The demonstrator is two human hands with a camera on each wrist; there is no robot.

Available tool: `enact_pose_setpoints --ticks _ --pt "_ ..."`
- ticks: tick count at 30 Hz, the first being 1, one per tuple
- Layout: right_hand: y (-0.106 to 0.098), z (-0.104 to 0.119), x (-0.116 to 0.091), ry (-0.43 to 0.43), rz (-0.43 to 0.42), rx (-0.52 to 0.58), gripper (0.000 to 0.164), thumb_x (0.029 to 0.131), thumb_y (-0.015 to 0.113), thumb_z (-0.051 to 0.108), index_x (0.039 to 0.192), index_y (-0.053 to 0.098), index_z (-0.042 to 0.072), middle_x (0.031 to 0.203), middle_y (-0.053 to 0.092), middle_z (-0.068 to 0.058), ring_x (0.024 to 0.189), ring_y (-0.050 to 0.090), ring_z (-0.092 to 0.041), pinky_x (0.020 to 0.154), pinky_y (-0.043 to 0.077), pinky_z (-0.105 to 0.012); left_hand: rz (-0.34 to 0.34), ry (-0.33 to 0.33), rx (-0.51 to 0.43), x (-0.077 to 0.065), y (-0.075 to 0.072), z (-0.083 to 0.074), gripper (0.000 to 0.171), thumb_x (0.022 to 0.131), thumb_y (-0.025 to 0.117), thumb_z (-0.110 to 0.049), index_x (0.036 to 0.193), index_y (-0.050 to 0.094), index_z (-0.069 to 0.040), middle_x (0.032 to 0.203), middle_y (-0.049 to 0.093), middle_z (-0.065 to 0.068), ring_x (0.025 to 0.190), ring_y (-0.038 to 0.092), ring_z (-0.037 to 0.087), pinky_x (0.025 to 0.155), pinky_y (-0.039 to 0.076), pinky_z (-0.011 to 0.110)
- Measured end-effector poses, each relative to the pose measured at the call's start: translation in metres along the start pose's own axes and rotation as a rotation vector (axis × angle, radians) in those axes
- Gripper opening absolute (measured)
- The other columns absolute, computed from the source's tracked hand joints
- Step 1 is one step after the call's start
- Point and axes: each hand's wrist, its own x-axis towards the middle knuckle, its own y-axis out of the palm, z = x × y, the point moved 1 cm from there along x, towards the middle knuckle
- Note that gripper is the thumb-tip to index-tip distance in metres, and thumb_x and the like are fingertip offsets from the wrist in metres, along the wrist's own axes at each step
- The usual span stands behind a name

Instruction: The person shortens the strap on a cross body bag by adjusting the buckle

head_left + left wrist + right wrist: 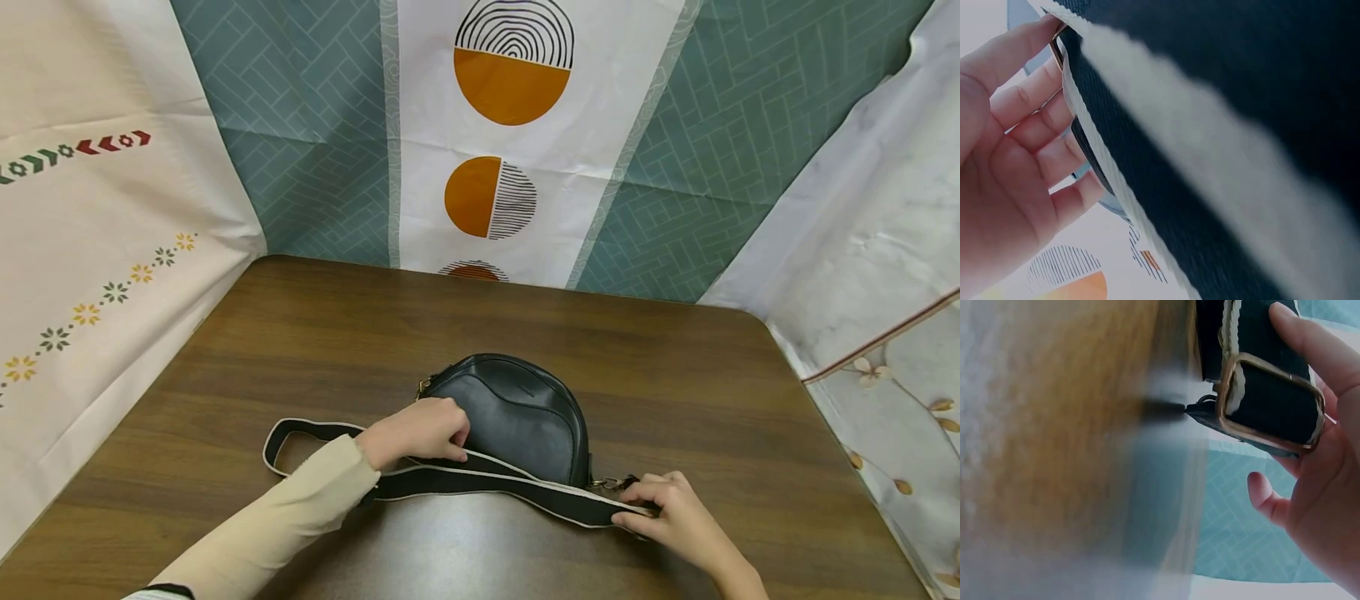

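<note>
A black half-round leather handbag (517, 408) lies on the wooden table. Its black bag strap (525, 492), edged in white, runs along the front of the bag and loops round at the left. My left hand (423, 429) holds the strap by the bag's lower left; in the left wrist view the thumb (1019, 50) presses on its white edge, with fingers behind. Out past the bag's right end, my right hand (678, 512) grips the strap's other stretch. The right wrist view shows a gold rectangular buckle (1225, 394) on the strap, beside the palm.
The wooden table (315, 333) reaches back to a patterned teal and white cloth (322, 167). White cloths hang at the left (112, 225) and right (870, 225). A gold clasp (607, 483) sits at the bag's right end, close to the right fingers.
</note>
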Motion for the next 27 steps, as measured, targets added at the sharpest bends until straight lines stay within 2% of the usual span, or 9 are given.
enact_pose_setpoints --ticks 9,18,27 --pt "-0.004 0.002 0.001 0.037 0.012 -0.201 0.033 0.057 0.081 0.02 0.059 0.05 0.033 0.06 0.032 0.026 0.051 0.028 0.009 0.061 0.019 -0.023 0.027 -0.002 -0.061 -0.006 -0.001 0.006 0.026 0.08 0.067 -0.023 0.058 0.054 -0.017 0.053 0.044 -0.013 0.047 0.036 0.002 0.049 0.035 0.018" --pt "-0.01 0.0 0.001 0.12 0.036 -0.362 0.035 0.059 0.08 0.024 0.056 0.047 0.034 0.059 0.028 0.028 0.054 0.029 0.006 0.061 0.02 -0.028 0.072 0.002 -0.088 -0.012 -0.003 0.01 0.027 0.083 0.063 -0.021 0.058 0.053 -0.017 0.052 0.039 -0.013 0.046 0.032 0.001 0.048 0.03 0.018" --pt "-0.016 -0.005 0.006 0.181 0.075 -0.397 0.044 0.062 0.078 0.025 0.053 0.036 0.032 0.057 0.025 0.026 0.05 0.024 0.006 0.058 0.023 -0.03 0.121 -0.045 -0.106 -0.02 -0.005 0.01 0.029 0.084 0.059 -0.02 0.057 0.048 -0.019 0.05 0.031 -0.012 0.046 0.028 0.003 0.047 0.025 0.019"
